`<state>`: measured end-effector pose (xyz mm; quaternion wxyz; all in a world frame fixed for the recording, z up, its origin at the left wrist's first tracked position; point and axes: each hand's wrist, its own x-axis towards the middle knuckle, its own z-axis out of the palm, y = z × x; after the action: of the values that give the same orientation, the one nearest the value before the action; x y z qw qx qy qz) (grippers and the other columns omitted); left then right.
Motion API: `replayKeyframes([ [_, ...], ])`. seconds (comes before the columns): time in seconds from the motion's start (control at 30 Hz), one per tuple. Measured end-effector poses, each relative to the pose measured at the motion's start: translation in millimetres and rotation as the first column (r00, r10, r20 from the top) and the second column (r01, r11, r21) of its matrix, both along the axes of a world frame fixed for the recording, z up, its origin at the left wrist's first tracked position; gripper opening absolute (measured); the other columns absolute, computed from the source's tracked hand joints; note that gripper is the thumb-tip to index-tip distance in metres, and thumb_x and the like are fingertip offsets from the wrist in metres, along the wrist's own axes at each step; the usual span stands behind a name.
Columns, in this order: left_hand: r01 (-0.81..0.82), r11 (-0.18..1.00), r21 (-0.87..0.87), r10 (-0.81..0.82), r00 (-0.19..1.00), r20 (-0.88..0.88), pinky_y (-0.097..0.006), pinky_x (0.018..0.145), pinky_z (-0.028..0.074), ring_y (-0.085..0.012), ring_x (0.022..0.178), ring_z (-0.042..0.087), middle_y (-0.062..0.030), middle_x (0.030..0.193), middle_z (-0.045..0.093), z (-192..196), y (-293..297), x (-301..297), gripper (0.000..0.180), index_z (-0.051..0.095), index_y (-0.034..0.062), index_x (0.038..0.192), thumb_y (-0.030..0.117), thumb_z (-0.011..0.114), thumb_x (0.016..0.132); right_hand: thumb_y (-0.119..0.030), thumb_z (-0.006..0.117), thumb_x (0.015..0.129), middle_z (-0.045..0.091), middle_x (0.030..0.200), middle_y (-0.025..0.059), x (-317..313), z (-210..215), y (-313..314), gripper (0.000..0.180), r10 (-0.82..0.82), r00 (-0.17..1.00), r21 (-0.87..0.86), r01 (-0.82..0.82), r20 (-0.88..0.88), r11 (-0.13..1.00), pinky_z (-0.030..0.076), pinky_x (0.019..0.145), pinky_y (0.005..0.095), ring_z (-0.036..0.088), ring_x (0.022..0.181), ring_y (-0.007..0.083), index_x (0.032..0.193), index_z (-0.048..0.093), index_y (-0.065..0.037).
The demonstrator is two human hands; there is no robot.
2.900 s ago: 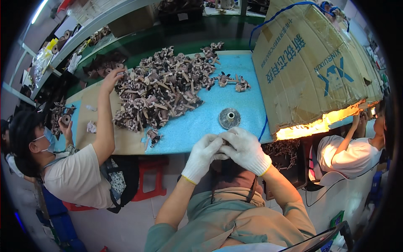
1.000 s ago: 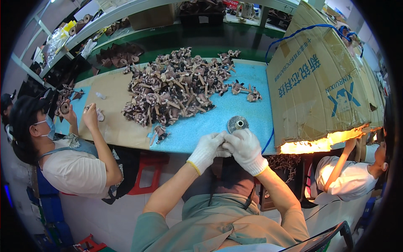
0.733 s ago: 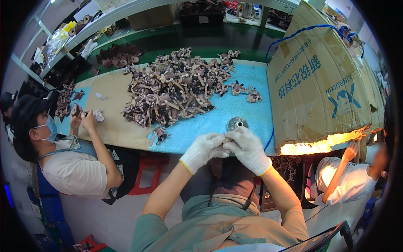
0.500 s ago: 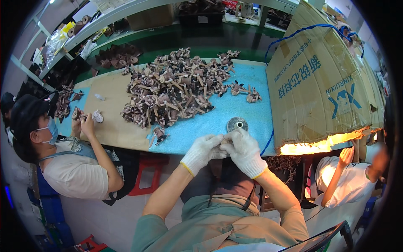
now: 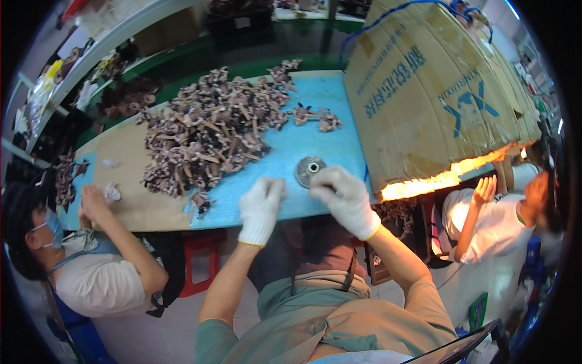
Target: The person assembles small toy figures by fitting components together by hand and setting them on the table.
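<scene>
A grey, speckled round disc [image 5: 304,172] with a pale ring at its centre lay on the blue tabletop [image 5: 330,142], just beyond the gloved right hand [image 5: 345,199] and farther from the gloved left hand [image 5: 260,206]. The right fingers overlapped its near edge; contact was unclear. Both hands had bent fingers; whether either pinched anything could not be told.

Gloved fingers [image 5: 276,189] — blurred, grip unclear.
</scene>
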<state>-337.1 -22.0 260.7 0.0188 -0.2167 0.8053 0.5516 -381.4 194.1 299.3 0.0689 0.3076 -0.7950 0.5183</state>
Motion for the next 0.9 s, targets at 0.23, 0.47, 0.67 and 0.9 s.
replayKeyframes([
  [0.23, 0.139, 0.74, -0.658, -0.184, 0.983, 0.0, -0.047, 0.081, 0.057, -0.0399, 0.088, 0.073, -0.0133, 0.099, 0.079, -16, -11, -39, 0.033, 0.075, 0.0083, 0.108, 0.039, 0.065, 0.105, -0.01, 0.072, 0.097, 0.072, 0.12, 0.0154, -29, -17, -3, 0.024, -0.151, 0.97, 0.123, 0.176, -0.19, 0.977, 0.058, 0.096, 0.0413, 0.07, 0.111, 0.0361, 0.121, 0.07, -0.006],
  [0.47, 0.012, 0.998, 0.067, -0.005, 0.995, -0.102, -0.031, 0.065, 0.055, -0.018, 0.076, 0.072, -0.0086, 0.095, 0.078, 21, 11, -20, 0.035, 0.074, 0.0016, 0.118, 0.034, 0.063, 0.109, -0.008, 0.071, 0.092, 0.067, 0.13, 0.0181, -33, -43, -6, 0.037, -0.021, 0.934, 0.335, 0.149, -0.356, 0.93, 0.054, 0.102, 0.0476, 0.065, 0.122, 0.0399, 0.128, 0.065, -0.005],
  [0.67, 0.073, 0.954, 0.29, -0.017, 0.981, -0.192, -0.025, 0.063, 0.052, -0.0104, 0.076, 0.068, -0.0103, 0.102, 0.075, 26, 39, -33, 0.043, 0.068, -0.0046, 0.134, 0.03, 0.063, 0.11, -0.008, 0.075, 0.088, 0.066, 0.134, 0.0197, -1, -15, 15, 0.047, -0.089, 0.932, 0.291, 0.199, -0.35, 0.936, 0.053, 0.105, 0.0481, 0.065, 0.124, 0.0393, 0.133, 0.064, -0.005],
  [0.9, 0.149, 0.957, 0.247, -0.115, 0.982, -0.147, -0.022, 0.063, 0.049, -0.0066, 0.076, 0.064, -0.0037, 0.095, 0.074, 18, 56, -55, 0.032, 0.072, -0.0053, 0.125, 0.02, 0.066, 0.105, -0.019, 0.069, 0.097, 0.075, 0.11, 0.0175, 100, -83, 151, 0.026, -0.312, 0.941, 0.513, 0.334, -0.132, 0.791, 0.06, 0.087, 0.0483, 0.073, 0.1, 0.0366, 0.118, 0.074, -0.005],
])
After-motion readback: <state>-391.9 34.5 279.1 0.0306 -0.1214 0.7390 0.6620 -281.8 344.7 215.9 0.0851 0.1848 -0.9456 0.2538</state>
